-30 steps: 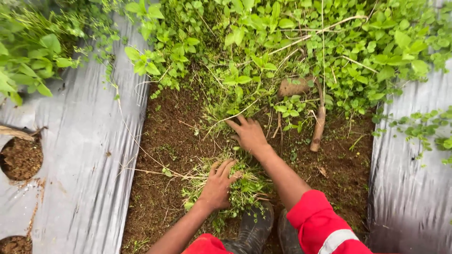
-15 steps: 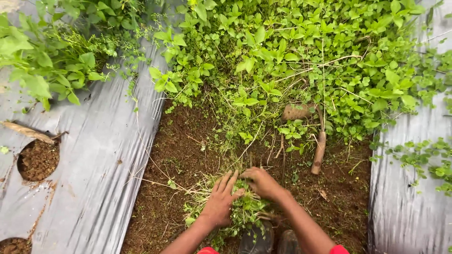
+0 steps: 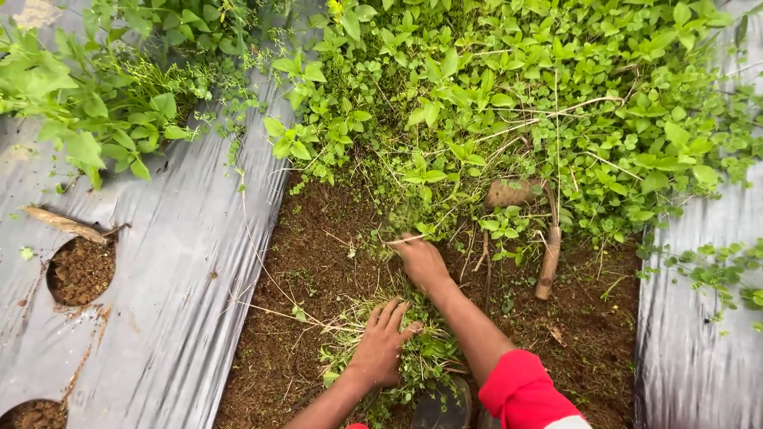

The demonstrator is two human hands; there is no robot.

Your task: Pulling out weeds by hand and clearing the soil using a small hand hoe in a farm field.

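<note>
I look down on a strip of dark, crumbly brown soil [image 3: 310, 262] running between two sheets of silvery-grey plastic mulch [image 3: 175, 302], smooth and faintly wrinkled, with a second sheet [image 3: 699, 349] at the right edge. Round holes [image 3: 79, 272] cut in the left sheet show the same grainy earth, and a dry brown stick [image 3: 63, 224] lies just above one of them.

My left hand [image 3: 381, 345] rests palm down with the fingers spread, pressed onto a loose heap of pulled weeds [image 3: 421, 357], a tangle of thin pale stems and small limp green leaves lying on the bare soil just in front of my dark boot [image 3: 441, 407]. My right hand [image 3: 421, 260] reaches further forward to the edge of the standing weeds [image 3: 493, 103]; its fingers are curled together around fine grassy stems at the soil line, though I cannot tell exactly how many it grips. The right forearm ends in a red sleeve [image 3: 520, 389] with a pale band.

The growing weeds form a dense mat of broad, oval, bright green leaves on wiry stems, covering the upper half of the strip and spilling over the plastic at both sides. Among them lies a hoe-like tool [image 3: 548, 262] with a worn brown wooden handle and a soil-caked head, resting on the ground just right of my right hand.
</note>
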